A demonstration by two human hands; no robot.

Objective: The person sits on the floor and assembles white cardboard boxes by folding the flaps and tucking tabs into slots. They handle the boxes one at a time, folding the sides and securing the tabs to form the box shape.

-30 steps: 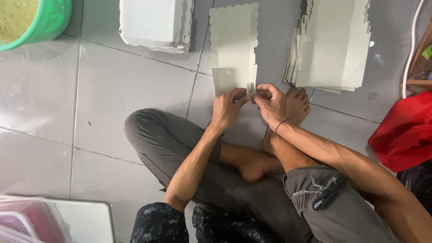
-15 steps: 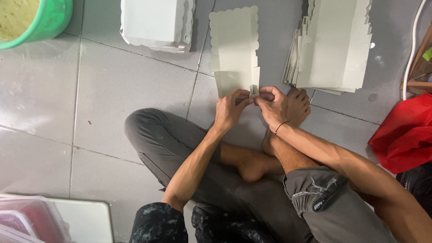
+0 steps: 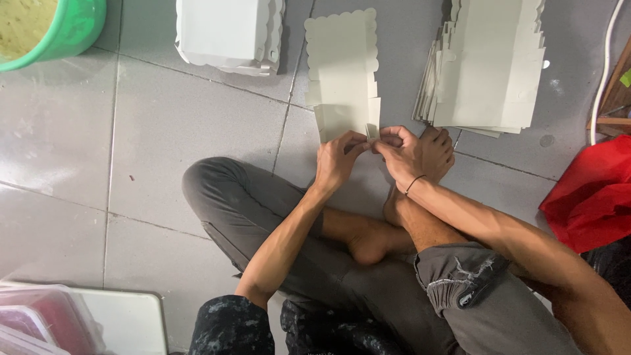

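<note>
I sit cross-legged on a grey tiled floor. A cream cardboard cut-out [image 3: 342, 66] with scalloped edges lies flat in front of me. My left hand [image 3: 336, 160] and my right hand [image 3: 402, 152] meet at its near edge, and both pinch a small folded flap at the near right corner. A thin dark band circles my right wrist. My right hand rests above my bare foot [image 3: 437, 148].
A stack of the same flat cut-outs [image 3: 490, 62] lies at the right. A pile of folded white boxes [image 3: 227, 33] sits at the top left, next to a green tub [image 3: 56, 29]. Red cloth [image 3: 591, 194] is at the right edge, plastic containers [image 3: 46, 322] at the bottom left.
Both hands stay at the near corner of the cut-out, and the fingers have shifted slightly on the flap. Nothing else has moved.
</note>
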